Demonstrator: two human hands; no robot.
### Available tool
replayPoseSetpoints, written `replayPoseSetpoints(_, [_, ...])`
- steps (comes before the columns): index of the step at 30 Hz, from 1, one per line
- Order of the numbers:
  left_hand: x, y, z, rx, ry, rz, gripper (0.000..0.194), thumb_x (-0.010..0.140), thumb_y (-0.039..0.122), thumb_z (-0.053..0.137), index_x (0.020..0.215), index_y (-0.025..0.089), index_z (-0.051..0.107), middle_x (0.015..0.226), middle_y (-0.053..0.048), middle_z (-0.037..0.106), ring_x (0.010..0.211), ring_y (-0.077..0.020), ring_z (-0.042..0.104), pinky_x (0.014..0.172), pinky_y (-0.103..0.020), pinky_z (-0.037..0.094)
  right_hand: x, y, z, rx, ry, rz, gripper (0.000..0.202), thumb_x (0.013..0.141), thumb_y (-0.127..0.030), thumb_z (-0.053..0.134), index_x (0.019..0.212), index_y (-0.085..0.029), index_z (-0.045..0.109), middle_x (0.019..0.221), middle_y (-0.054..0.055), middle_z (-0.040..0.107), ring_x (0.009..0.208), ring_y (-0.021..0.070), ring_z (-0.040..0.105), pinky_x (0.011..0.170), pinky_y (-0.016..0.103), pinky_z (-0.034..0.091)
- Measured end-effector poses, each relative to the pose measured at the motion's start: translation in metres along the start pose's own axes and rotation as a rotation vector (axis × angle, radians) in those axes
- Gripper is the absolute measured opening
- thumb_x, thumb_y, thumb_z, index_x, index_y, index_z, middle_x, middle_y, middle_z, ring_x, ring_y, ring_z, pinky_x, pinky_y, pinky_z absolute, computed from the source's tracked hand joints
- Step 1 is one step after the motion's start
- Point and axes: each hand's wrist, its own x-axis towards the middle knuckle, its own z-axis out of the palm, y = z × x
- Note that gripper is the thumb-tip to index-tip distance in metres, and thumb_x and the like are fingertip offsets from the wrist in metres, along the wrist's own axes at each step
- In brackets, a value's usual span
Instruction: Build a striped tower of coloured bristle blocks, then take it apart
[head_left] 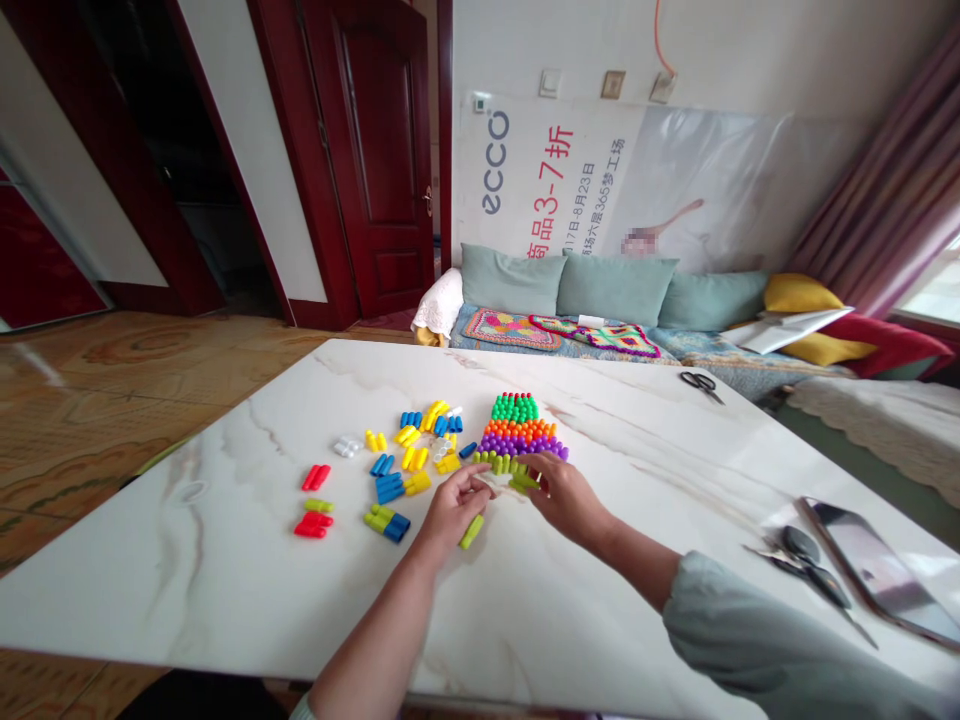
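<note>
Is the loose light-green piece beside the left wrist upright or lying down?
Lying down: the light-green piece shows its long side along the white table.

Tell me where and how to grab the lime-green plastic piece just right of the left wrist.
Pinch the lime-green plastic piece across its middle, on its long sides, probably from above and the right. It lies slanted on the marble-patterned table, longer than wide, which should suit a pinch; the left hand crowds its other side.
</note>
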Motion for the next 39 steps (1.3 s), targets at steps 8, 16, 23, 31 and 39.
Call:
replayPoseSetpoints(8, [-0.002, 0.009, 0.002, -0.039, 0.07, -0.009, 0.043, 0.07, 0.035, 0.072, 0.106, 0.014, 0.063, 0.075, -0.002, 0.062, 0.062, -0.0096, 0.052, 0.058, -0.02, 0.041, -0.01, 0.051, -0.017, -0.049, 0.208, 0.398, 0.016, 0.073, -0.036, 0.055, 0.078, -0.023, 0.062, 0.076, -0.001, 0.067, 0.057, 0.0135, 0.054, 0.053, 0.025, 0.035])
replayPoseSetpoints(16, [-0.003, 0.011, 0.003, -0.054, 0.069, 0.002, 0.04, 0.07, 0.034, 0.072, 0.104, 0.014, 0.064, 0.075, -0.002, 0.063, 0.06, -0.0091, 0.051, 0.056, -0.02, 0.041, -0.017, 0.067, 0.006, 0.16, 0.132, 0.389, 0.021, 0.061, -0.026, 0.053, 0.076, -0.019, 0.065, 0.062, 0.0, 0.062, 0.057, 0.0143, 0.054, 0.055, 0.024, 0.04])
replayPoseSetpoints(23, [-0.003, 0.009, 0.003, -0.055, 0.063, -0.006, 0.041, 0.07, 0.035, 0.072, 0.105, 0.014, 0.064, 0.075, -0.001, 0.063, 0.06, -0.0085, 0.051, 0.057, -0.02, 0.04, -0.017, 0.063, 0.008, 0.103, 0.244, 0.39, 0.02, 0.065, -0.024, 0.05, 0.078, -0.018, 0.064, 0.071, 0.003, 0.066, 0.062, 0.0151, 0.056, 0.061, 0.026, 0.043])
replayPoseSetpoints(31, [-0.002, 0.01, 0.003, -0.055, 0.073, -0.004, 0.04, 0.07, 0.035, 0.072, 0.103, 0.014, 0.064, 0.075, -0.002, 0.063, 0.06, -0.0091, 0.051, 0.055, -0.02, 0.04, -0.023, 0.059, 0.014, 0.106, 0.141, 0.152, 0.023, 0.077, -0.026, 0.048, 0.069, -0.018, 0.067, 0.076, 0.005, 0.066, 0.065, 0.0149, 0.059, 0.065, 0.026, 0.046])
replayPoseSetpoints(39, [-0.003, 0.011, 0.004, -0.048, 0.076, -0.003, 0.039, 0.07, 0.036, 0.071, 0.102, 0.014, 0.065, 0.075, -0.002, 0.063, 0.06, -0.01, 0.051, 0.056, -0.021, 0.04, -0.019, 0.05, 0.017, 0.117, 0.139, 0.225, 0.023, 0.077, -0.028, 0.051, 0.082, -0.019, 0.071, 0.086, 0.006, 0.07, 0.065, 0.0154, 0.061, 0.066, 0.028, 0.049])
